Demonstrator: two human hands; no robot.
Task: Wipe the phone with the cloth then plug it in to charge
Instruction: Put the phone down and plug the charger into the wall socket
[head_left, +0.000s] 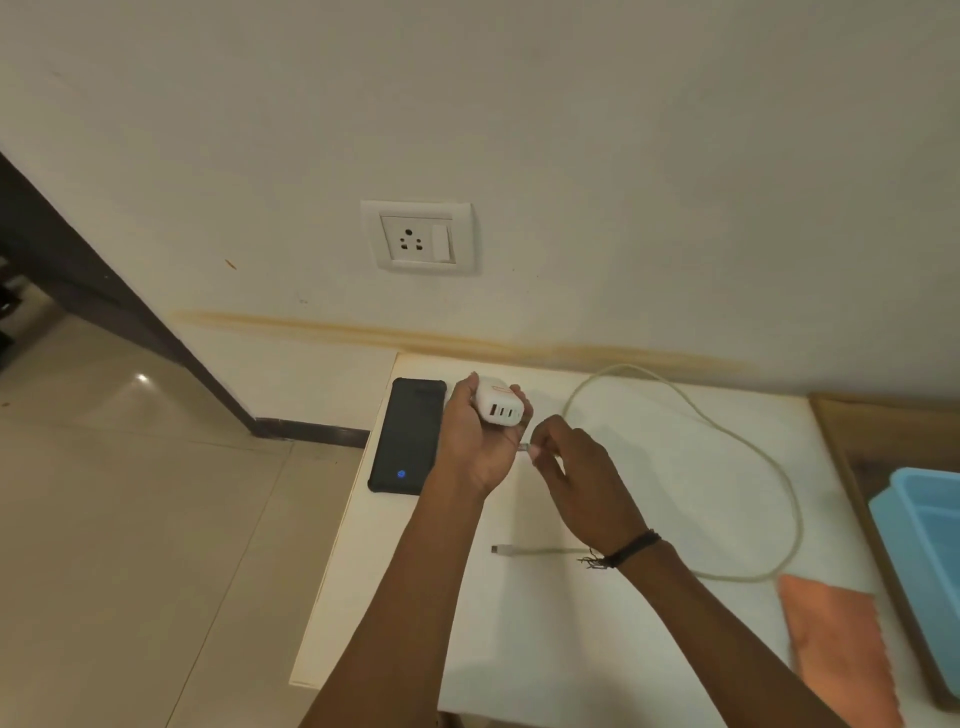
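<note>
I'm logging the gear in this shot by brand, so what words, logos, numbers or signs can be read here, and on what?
No text can be read.
Phone: a small round blue logo near its lower end, too small to read.
Charger in the left hand: an orange mark on its top face, too blurred to read.
Wall socket: no marking visible.
Orange cloth and blue tray: no print visible.

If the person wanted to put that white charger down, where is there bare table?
Bare table lies at the near left corner, below the phone. Another patch sits inside the cable loop. It is crowded at the far left, where the left hand holds the charger, and at the right by the orange cloth.
</note>
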